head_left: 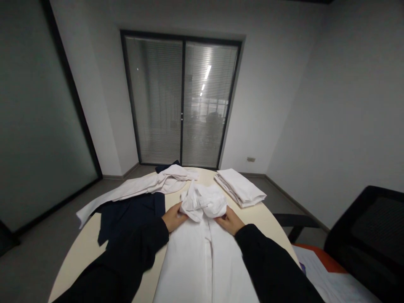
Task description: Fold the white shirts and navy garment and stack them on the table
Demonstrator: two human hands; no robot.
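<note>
Reading the round table [78, 261] as a clock dial with twelve at its far edge, a white button-up shirt [189, 261] lies from the centre down past six, its front placket running lengthwise and its crumpled collar [202, 202] bunched near the middle. The left hand [173, 217] grips the collar's edge at about eight o'clock of the bunch, thumb on the cloth and fingers curled under. The right hand [229, 220] pinches the opposite edge at about four, fingers likewise bent inward; the fingertips are mostly hidden by fabric, so how tightly they close is hard to judge. The two hands stand apart, the collar between them. Around ten to eleven, a loose white garment [139, 186] stretches over a navy garment [132, 212], one end hanging past the table's edge. At one o'clock sits a folded white garment [240, 186]. A black mesh chair [372, 227] stands beyond the table toward four, near some papers [325, 273].
</note>
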